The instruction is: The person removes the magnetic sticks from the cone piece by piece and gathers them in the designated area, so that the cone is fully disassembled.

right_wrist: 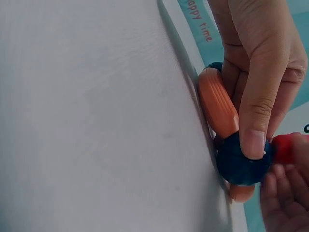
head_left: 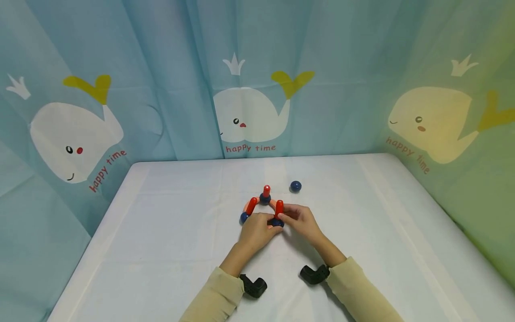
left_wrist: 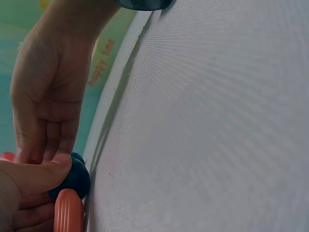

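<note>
On the table, orange curved rods (head_left: 246, 206) and dark blue balls form a ring. Red rods rise from a back ball (head_left: 265, 198) and a left ball (head_left: 243, 218). My left hand (head_left: 256, 231) pinches the front ball (right_wrist: 244, 159), its thumb pressed on the side. Above that ball stands another red rod (head_left: 279, 209), pinched between the thumb and forefinger of my right hand (head_left: 302, 221). In the left wrist view, the front ball (left_wrist: 77, 180) meets an orange curved rod (left_wrist: 69, 212). Fingers partly hide the ring's front.
A loose dark blue ball (head_left: 295, 186) lies behind the ring, to the right. The white table (head_left: 169, 205) reaches back to a blue curtain (head_left: 173, 89) with whale prints. Black wrist devices (head_left: 254, 286) sit under both forearms.
</note>
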